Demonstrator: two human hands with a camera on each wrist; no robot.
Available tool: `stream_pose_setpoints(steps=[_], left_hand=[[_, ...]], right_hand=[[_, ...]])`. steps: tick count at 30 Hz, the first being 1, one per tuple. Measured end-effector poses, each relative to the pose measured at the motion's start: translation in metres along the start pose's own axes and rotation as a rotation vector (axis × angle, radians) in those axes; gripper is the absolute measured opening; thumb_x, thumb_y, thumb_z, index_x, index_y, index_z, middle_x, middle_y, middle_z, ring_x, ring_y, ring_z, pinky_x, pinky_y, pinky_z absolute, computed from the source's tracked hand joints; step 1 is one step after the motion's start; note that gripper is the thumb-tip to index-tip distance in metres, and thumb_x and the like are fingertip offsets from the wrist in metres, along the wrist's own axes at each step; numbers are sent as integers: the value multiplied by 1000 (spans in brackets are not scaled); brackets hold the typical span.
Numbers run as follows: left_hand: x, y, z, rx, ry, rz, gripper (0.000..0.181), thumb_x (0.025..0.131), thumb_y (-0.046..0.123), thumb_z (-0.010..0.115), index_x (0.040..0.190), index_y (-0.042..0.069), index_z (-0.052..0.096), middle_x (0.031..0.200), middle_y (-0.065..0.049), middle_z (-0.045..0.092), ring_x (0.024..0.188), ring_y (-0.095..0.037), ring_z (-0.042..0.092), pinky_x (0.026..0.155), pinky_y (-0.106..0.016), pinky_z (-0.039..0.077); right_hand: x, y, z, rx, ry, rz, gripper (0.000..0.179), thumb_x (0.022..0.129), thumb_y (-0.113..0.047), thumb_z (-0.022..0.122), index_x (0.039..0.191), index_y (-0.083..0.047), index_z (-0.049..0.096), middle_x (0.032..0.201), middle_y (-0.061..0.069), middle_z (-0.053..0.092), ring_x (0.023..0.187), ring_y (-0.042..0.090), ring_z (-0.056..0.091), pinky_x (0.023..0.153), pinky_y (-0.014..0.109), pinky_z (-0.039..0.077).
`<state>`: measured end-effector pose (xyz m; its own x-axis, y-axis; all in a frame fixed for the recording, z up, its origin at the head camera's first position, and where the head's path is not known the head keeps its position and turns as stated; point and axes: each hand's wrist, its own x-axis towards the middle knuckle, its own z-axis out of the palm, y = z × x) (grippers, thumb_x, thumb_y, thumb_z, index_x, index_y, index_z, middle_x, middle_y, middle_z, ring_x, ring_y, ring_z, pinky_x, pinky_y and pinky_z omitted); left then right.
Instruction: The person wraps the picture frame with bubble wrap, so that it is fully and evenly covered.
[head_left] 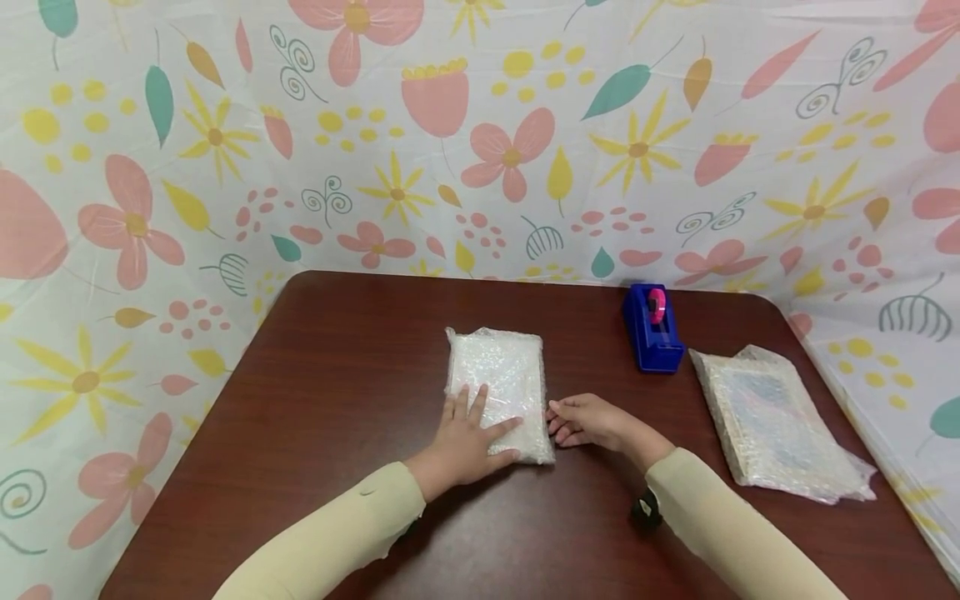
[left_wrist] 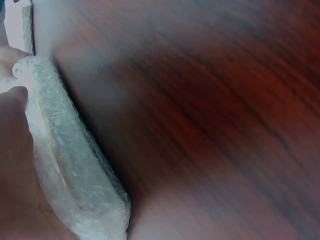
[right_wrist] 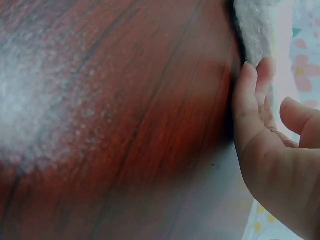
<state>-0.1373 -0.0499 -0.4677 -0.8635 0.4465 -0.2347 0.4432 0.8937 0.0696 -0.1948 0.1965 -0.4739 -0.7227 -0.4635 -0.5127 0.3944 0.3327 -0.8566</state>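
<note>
A flat rectangular package in bubble wrap [head_left: 498, 362] lies on the middle of the table. My left hand [head_left: 463, 442] rests on its lower left part, fingers spread and straight. In the left wrist view, the wrapped edge [left_wrist: 85, 155] runs beside that hand [left_wrist: 20, 165]. By the package's right edge is my right hand [head_left: 591, 419], its fingers slightly bent. The right wrist view has this hand's [right_wrist: 270, 140] fingertips at the bubble-wrapped side [right_wrist: 255, 30], with the thumb apart from the fingers. Whether they touch the wrap is hard to tell.
A blue tape dispenser [head_left: 652, 337] with a pink core stands at the back right of the dark wooden table [head_left: 337, 358]. Another bubble-wrapped package [head_left: 776, 421] lies near the right edge. A flower-patterned cloth [head_left: 465, 167] hangs behind the table and at its sides.
</note>
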Motion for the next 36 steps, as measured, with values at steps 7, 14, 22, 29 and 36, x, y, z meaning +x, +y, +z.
stream_pose_setpoints(steps=[7,14,22,29,36], left_hand=[[1,0,2,-7,-10,-1,59,101,70,37,156,50,34,171,-22,17,157,-52,16,128,-63,18],[2,-1,2,5,-16,1,59,101,71,36,156,51,33,171,-22,17,157,-51,16,128,-62,19],[2,-1,2,-3,-10,-4,59,101,71,36,156,51,34,171,-22,16,157,-51,15,128,-63,18],[1,-1,2,-29,40,-14,59,99,71,41,154,50,39,170,-22,20,157,-51,18,127,-63,21],[4,1,-1,-41,71,-42,62,94,73,51,151,47,46,168,-21,30,154,-51,27,124,-64,28]], right_hand=[[7,4,-2,-32,18,3,14,103,-8,56,108,4,63,85,-1,65,72,7,63,73,25,61],[8,1,0,-132,47,6,14,102,-7,57,105,6,62,80,-1,65,66,6,61,63,23,58],[9,-7,12,-248,131,7,11,100,-3,57,96,4,64,76,1,64,59,8,59,57,24,56],[7,-14,24,-305,226,33,10,97,-3,53,91,1,60,73,6,66,55,11,60,56,28,59],[-5,-18,39,-356,337,20,40,103,-30,57,115,9,59,89,16,67,68,19,65,60,35,62]])
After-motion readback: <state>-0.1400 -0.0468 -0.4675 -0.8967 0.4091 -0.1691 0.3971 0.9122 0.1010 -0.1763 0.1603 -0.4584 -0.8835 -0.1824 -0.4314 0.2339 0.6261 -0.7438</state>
